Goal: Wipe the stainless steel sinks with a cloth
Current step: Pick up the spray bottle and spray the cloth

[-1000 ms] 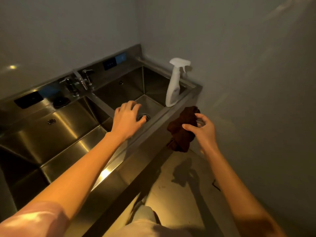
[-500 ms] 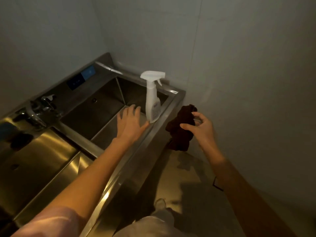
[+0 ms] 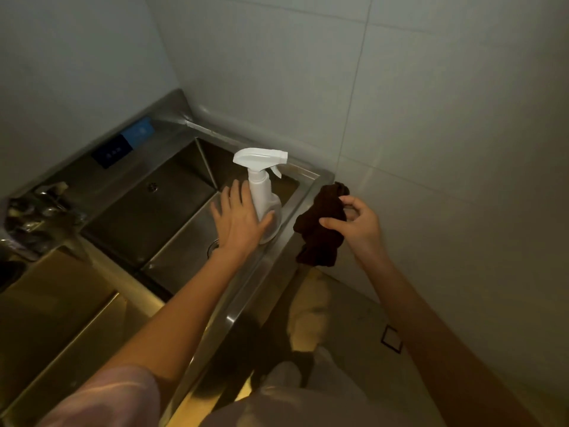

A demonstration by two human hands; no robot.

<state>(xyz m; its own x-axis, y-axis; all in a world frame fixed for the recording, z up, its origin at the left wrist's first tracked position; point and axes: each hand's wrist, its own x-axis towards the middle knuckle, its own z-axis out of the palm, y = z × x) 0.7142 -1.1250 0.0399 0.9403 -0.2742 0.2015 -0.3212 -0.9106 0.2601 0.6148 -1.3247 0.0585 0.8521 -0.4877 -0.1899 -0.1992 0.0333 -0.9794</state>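
While my right hand (image 3: 358, 224) pinches the crumpled dark brown cloth (image 3: 320, 228) just off the stainless steel sink's (image 3: 246, 297) front right corner, my left hand (image 3: 238, 221), fingers straight, touches the white plastic spray bottle (image 3: 261, 192) on the front rim.

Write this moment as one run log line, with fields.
left hand: open, reaching spray bottle | right hand: holds dark cloth beside sink | wiping: not yet begun

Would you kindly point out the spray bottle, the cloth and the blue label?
spray bottle (image 3: 260, 192), head view, on its neck.
cloth (image 3: 320, 238), head view, on its bunched middle.
blue label (image 3: 137, 131), head view, on its face.
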